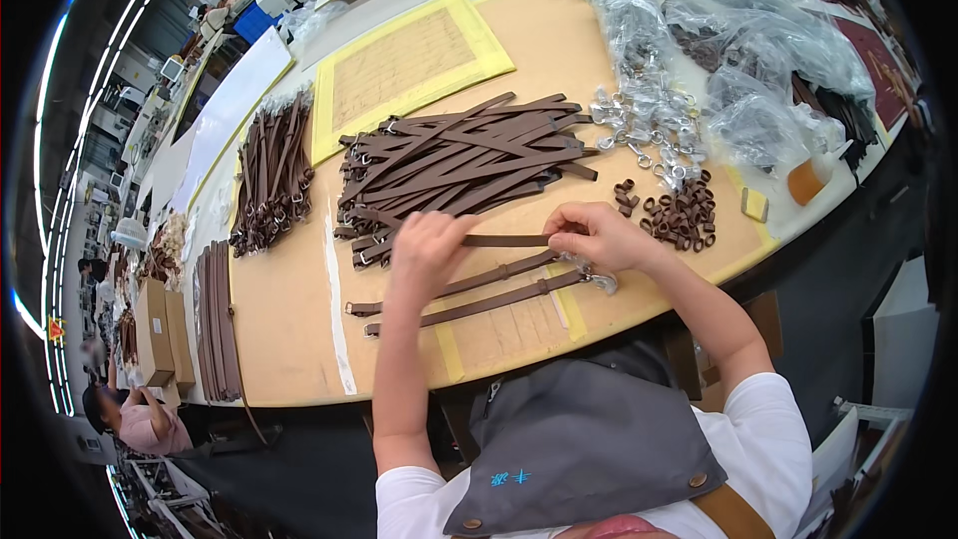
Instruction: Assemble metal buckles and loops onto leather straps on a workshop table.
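Observation:
A narrow brown leather strap stretches level between my two hands, just in front of a large heap of similar straps. My right hand pinches its right end between thumb and fingers. At the other end my left hand, slightly blurred, is closed around the strap. Nearer to me lie two brown straps with buckles on their left ends, each with a loop and a metal clasp in clear plastic on the right. The heap of brown straps has metal buckles along its left side.
Small brown leather loops lie piled on the right, below plastic-wrapped metal clasps. A yellow sponge and an orange-brown bottle stand near the right edge. More straps are bundled left. A person is at far left.

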`<state>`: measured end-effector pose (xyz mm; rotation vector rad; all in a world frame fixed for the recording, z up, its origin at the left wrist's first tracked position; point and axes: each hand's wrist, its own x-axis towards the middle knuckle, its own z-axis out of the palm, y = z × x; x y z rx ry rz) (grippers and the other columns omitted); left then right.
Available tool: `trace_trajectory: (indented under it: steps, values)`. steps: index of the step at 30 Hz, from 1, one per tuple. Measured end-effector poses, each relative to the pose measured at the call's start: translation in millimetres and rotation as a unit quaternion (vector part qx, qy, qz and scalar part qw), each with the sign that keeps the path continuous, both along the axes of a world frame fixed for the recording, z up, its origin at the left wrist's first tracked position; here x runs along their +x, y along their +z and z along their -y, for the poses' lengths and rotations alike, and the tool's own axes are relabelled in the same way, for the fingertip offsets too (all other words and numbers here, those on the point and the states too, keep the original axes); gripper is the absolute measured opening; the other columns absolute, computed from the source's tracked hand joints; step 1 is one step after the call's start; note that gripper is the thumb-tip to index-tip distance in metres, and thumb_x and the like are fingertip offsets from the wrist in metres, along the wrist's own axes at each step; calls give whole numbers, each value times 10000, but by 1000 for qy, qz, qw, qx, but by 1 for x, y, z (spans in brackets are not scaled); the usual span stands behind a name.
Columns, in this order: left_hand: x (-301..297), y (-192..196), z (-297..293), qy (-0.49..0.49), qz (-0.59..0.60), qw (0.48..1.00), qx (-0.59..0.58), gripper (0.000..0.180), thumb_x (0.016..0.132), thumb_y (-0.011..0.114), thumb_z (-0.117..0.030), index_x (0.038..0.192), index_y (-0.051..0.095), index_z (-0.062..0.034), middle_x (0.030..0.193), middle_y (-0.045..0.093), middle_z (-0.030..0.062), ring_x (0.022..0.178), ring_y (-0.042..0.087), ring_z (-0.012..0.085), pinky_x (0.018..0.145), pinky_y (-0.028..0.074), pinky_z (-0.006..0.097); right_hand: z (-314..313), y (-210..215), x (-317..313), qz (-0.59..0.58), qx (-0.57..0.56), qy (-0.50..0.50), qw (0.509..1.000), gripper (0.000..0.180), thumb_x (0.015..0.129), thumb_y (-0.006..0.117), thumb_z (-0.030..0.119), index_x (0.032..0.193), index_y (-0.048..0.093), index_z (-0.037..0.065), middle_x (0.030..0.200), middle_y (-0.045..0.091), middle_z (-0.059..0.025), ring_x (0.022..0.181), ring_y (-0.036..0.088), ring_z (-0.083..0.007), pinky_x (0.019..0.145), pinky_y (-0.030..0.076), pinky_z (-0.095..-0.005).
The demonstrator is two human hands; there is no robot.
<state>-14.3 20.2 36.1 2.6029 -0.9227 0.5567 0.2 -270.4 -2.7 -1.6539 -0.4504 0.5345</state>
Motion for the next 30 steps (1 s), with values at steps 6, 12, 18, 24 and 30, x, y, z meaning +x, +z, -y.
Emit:
trace_trajectory:
  steps: [6,12,18,24,30]
  values:
    - [-15,18,-79,125,87,988,22,166,819,734,-57,970,667,-74,752,620,39,727,599,244,700,450,368,0,-13,-12,-27,70,-52,996,131,950,676,98,1026,659,-6,886,664,-1,820,601,-61,741,503,-235]
    - [-28,8,-16,12,-141,988,-66,338,803,802,-171,1085,655,-58,998,679,93,914,628,309,821,498,384,-26,-4,-13,-19,72,-70,995,163,936,704,119,1036,656,1,871,654,-5,794,596,-51,725,510,-228]
    - [-8,-13,54,-48,-254,955,-145,289,895,722,-160,1150,631,-61,956,694,144,841,678,330,725,537,394,-3,12,2,127,-30,-78,988,166,942,683,144,1010,650,-5,881,697,-64,787,644,-118,727,527,-284]
    - [5,-19,56,-36,-257,944,-201,280,882,751,-179,1118,669,-51,987,712,127,865,691,275,706,544,349,100,36,23,198,-320,-171,911,178,875,711,148,963,659,2,866,713,-137,808,696,-248,752,542,-355]
    - [8,-38,54,-77,-246,936,-239,254,856,781,-158,1060,697,-32,1011,714,117,860,682,250,701,540,325,90,31,14,204,-417,-129,876,155,831,709,109,927,661,-4,861,700,-159,843,688,-295,783,538,-396]
